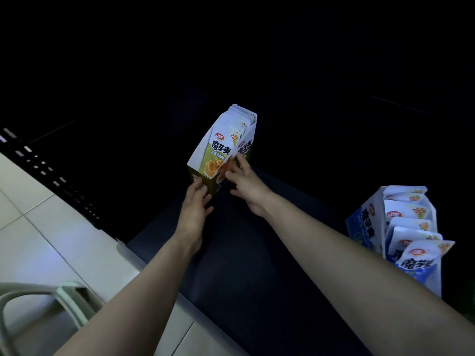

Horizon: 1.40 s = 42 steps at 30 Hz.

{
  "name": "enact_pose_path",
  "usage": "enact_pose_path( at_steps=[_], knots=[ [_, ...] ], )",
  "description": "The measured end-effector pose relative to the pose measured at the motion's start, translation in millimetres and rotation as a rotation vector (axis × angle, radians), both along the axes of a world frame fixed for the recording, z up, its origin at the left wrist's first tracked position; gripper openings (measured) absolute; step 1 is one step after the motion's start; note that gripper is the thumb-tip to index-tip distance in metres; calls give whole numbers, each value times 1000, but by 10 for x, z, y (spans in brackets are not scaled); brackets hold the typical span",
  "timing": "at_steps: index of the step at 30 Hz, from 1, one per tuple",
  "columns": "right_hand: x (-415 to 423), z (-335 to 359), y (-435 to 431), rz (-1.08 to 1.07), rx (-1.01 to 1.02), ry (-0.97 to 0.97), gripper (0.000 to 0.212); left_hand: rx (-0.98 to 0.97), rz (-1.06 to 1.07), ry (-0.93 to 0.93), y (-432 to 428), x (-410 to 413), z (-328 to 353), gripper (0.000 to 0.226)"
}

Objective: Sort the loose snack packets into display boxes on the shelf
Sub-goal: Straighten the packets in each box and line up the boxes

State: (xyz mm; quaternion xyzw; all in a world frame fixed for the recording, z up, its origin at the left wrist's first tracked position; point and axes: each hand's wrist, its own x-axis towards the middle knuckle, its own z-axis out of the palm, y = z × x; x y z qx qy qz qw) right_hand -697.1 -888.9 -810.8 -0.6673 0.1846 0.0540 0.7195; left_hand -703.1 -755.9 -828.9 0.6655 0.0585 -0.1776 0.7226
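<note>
Where the view is nearest, at the lower left, the pale frame of a chair (64,301) stands on a light tiled floor (38,227). Just right of the floor begins the dark shelf (231,265), over which both bare forearms reach toward the far side. At the near right of the shelf stands a blue display box (365,224), upright and filled with a row of blue-and-white snack packets (416,263).

Farther in, near the middle, the left hand (195,204) lies with straight fingers against the near lower corner of a green display box (203,179) — its grip is open, touching rather than clasping. The right hand (246,185) is likewise open, its spread fingertips resting on the front green packets (221,147) that stand upright in that box. The green box leans slightly to the right. Beyond it the shelf is too dark to read.
</note>
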Motion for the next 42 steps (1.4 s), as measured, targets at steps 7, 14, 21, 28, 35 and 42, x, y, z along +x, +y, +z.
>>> enact_pose_path(
  at_steps=[7,14,21,28,35,42],
  knots=[
    [-60,18,-46,-9,-13,-24,66,65,24,-43,-13,-20,-48,43],
    [-469,213,-129,-66,-143,-105,45,389,67,-267,-190,-331,-34,29],
    [-1281,683,-520,-113,-267,-215,36,406,-132,-354,-658,-827,225,28],
    [-2164,1119,-1220,-266,-410,-346,32,368,-440,-419,-1314,-1434,429,31],
    [-2778,698,-1763,-548,-656,-29,44,292,-645,-324,-1621,-1893,453,50],
    [-2913,334,-1562,-262,-465,275,29,220,-686,-285,-1541,-2042,425,48]
  ],
)
